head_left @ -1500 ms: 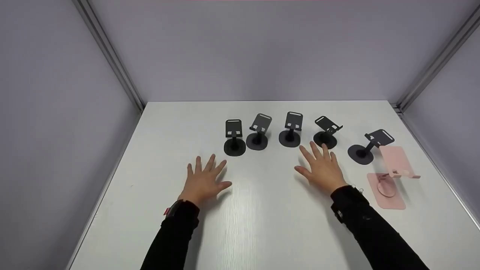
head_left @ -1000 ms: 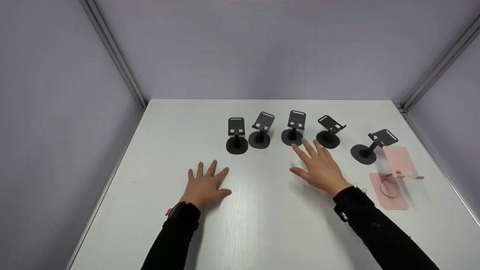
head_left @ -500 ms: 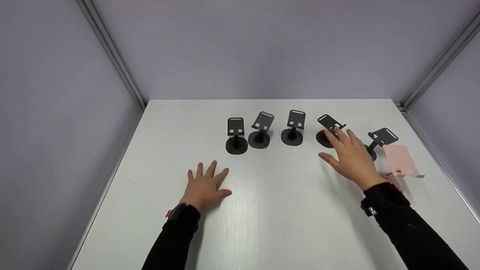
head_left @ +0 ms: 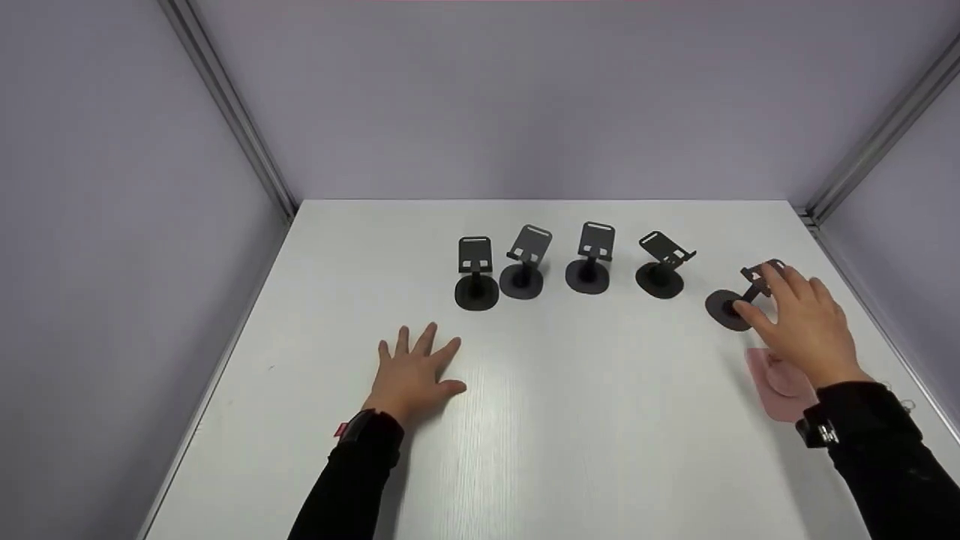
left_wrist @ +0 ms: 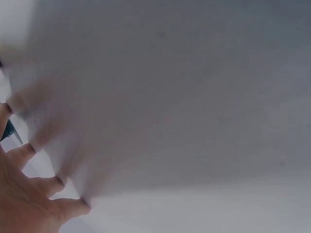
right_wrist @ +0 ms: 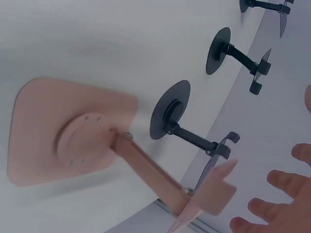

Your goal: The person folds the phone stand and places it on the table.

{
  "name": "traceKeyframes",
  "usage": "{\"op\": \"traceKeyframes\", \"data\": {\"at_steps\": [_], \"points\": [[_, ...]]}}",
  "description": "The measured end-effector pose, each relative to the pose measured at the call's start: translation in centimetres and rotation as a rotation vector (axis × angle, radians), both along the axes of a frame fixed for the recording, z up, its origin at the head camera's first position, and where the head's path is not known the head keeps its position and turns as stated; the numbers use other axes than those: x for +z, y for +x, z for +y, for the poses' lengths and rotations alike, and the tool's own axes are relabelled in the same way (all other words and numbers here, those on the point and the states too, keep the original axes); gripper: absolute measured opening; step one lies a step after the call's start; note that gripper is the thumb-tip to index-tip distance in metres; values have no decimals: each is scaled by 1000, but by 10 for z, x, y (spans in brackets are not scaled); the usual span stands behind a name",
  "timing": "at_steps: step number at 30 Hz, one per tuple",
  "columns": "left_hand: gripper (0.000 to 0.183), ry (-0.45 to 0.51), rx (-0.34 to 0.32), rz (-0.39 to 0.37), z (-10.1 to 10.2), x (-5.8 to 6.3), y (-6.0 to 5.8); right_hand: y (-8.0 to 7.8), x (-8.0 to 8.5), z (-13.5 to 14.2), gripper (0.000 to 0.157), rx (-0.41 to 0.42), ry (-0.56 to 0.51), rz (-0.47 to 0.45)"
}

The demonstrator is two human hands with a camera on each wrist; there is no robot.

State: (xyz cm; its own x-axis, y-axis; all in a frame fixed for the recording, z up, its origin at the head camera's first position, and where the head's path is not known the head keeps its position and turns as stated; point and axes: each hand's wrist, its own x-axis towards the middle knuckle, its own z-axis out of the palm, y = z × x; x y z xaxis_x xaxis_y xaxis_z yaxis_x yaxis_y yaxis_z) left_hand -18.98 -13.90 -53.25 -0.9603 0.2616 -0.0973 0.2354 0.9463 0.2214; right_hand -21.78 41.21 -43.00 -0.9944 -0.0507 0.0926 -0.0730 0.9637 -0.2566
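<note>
My left hand point(head_left: 411, 382) rests on the white table with its fingers spread, and holds nothing. Over at the right, my right hand point(head_left: 810, 330) hovers with loosely spread fingers, overlapping the rightmost black phone stand point(head_left: 724, 309) and a pink phone stand point(head_left: 780, 405). In the head view it hides the pink stand's upper plate. The right wrist view shows the pink phone stand point(right_wrist: 39, 136) upright on its rectangular base, with the black phone stand point(right_wrist: 170, 111) just beyond it. There, the right fingers point(right_wrist: 286, 183) appear at the right edge, apart from both stands.
More black phone stands with round bases stand in a row toward the back: one at left point(head_left: 476, 294), then another stand point(head_left: 521, 282), a middle stand point(head_left: 587, 279) and a tilted stand point(head_left: 660, 282). Grey panels point(head_left: 540, 97) enclose the table point(head_left: 360, 247) behind and on both sides.
My right hand has swept right, from near the middle black stands, past the tilted one, to over the rightmost black and pink stands. The left hand has hardly moved; the stands keep their places.
</note>
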Motion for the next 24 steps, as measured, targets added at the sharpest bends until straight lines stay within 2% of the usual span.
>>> {"op": "traceKeyframes", "data": {"at_steps": [6,17,24], "points": [[76,1,-1,8,1,0,0,6,-4,26,87,-75,-62,-73],[76,1,2,7,1,2,1,11,-14,48,94,-195,-228,-178],[77,-12,6,7,0,0,-1,12,-17,52,92,-214,-193,-207]]}}
